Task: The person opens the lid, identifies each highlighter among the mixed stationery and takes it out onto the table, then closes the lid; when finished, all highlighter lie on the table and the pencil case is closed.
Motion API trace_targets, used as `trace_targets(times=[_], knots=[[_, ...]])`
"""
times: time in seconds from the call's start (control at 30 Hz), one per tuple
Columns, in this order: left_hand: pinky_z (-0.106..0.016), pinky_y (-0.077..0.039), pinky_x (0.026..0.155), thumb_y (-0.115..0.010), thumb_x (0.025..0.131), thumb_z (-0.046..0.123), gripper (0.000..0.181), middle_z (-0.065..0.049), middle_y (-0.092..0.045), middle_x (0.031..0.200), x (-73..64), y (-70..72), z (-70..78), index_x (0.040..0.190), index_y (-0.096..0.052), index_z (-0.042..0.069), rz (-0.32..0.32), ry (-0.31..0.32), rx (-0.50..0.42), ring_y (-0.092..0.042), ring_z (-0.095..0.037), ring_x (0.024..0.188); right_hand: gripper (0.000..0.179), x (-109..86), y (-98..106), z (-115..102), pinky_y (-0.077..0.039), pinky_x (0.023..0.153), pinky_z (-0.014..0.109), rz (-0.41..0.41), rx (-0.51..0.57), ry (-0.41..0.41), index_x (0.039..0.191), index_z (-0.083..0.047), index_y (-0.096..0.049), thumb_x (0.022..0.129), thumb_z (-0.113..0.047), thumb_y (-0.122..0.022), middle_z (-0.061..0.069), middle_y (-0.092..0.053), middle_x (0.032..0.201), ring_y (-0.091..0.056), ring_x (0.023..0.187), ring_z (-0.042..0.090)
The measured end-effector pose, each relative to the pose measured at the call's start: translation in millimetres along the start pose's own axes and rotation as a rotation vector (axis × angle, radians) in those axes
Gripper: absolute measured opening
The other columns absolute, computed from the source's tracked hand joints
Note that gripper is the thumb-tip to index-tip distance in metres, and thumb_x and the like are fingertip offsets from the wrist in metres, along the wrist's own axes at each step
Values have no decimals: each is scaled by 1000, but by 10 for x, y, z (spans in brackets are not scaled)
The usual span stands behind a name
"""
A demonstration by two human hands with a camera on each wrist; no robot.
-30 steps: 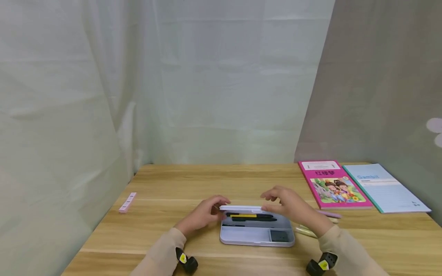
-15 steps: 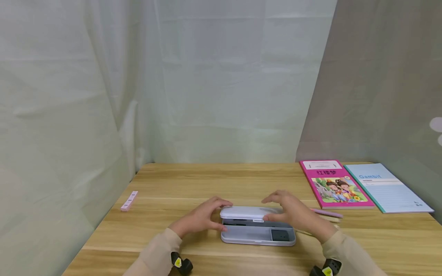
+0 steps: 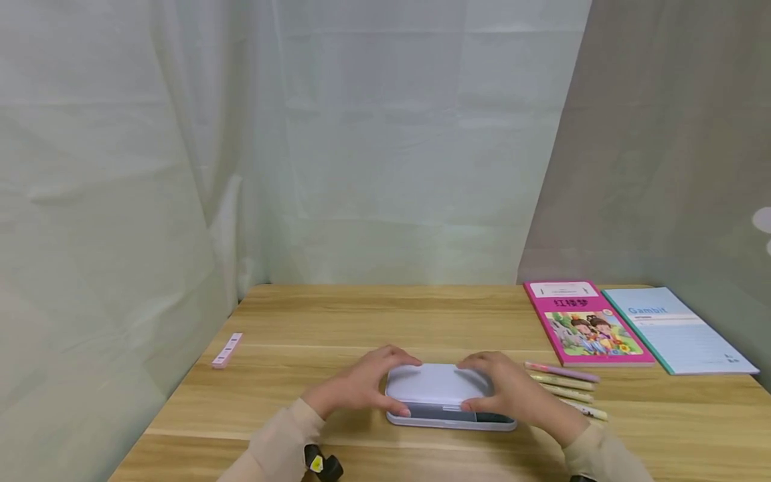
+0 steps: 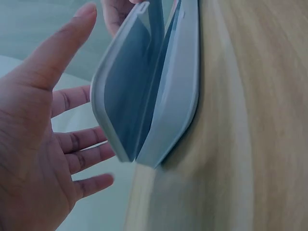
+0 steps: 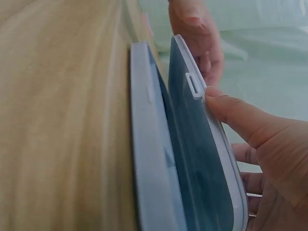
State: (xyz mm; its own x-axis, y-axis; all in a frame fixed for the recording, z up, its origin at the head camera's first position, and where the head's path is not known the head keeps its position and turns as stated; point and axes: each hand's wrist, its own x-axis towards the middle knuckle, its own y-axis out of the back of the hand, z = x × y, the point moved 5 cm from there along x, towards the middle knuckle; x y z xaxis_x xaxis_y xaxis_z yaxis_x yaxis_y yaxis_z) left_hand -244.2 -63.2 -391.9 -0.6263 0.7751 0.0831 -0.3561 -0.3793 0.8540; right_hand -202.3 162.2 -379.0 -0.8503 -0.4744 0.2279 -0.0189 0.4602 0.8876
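A pale grey-white pencil case lies on the wooden table in front of me, its hinged lid tilted partway down over the base. Beside the left end is my left hand, thumb and fingers spread; in the left wrist view its straight fingers reach behind the outer side of the lid. At the right end my right hand touches the lid. In the right wrist view, the right thumb rests on the lid's front edge by the latch, with the other fingers behind the lid. The lid mostly hides the case's inside.
Several slim pens lie right of the case. Behind them are a pink book and a light blue notebook. A small pink strip-shaped box sits near the table's left edge. Curtains hang behind the table.
The case's lid has swung down from upright toward the front, covering the black and yellow pens inside. Both hands have followed it; the right hand has dropped slightly, uncovering more of the loose pens.
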Motion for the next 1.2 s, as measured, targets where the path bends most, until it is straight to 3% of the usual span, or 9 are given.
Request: trace_targets(times=[0.27,0.47,0.87,1.2], knots=[[-45,-36,108,-75,75,54,68,4,-53,132,59,-93,17,134,-53,27,30,33,83,-46,-19,125,67,-56,-110,22,-48,95,54,11,-50,-24,123,-10,-63,73,-53,-77,12,-62,124,-57,116,33],[-45,-38,106,-74,74,57,68,4,-52,131,66,-173,7,133,-53,31,32,56,149,-44,-23,125,69,-78,-144,19,-48,96,53,29,-90,-3,123,-8,-62,72,-52,-78,12,-63,125,-57,115,32],[-43,-38,109,-75,74,56,75,1,-51,134,26,-216,43,138,-50,25,43,41,251,-48,-21,126,73,-112,-153,13,-47,99,49,1,-105,-1,126,-3,-61,71,-47,-80,10,-61,130,-56,118,28],[-38,-41,108,-71,76,59,76,-2,-51,137,12,-237,55,139,-50,23,64,13,324,-48,-21,126,73,-156,-185,94,-47,99,50,-9,-83,48,130,-4,-58,77,-52,-72,11,-58,134,-54,119,30]])
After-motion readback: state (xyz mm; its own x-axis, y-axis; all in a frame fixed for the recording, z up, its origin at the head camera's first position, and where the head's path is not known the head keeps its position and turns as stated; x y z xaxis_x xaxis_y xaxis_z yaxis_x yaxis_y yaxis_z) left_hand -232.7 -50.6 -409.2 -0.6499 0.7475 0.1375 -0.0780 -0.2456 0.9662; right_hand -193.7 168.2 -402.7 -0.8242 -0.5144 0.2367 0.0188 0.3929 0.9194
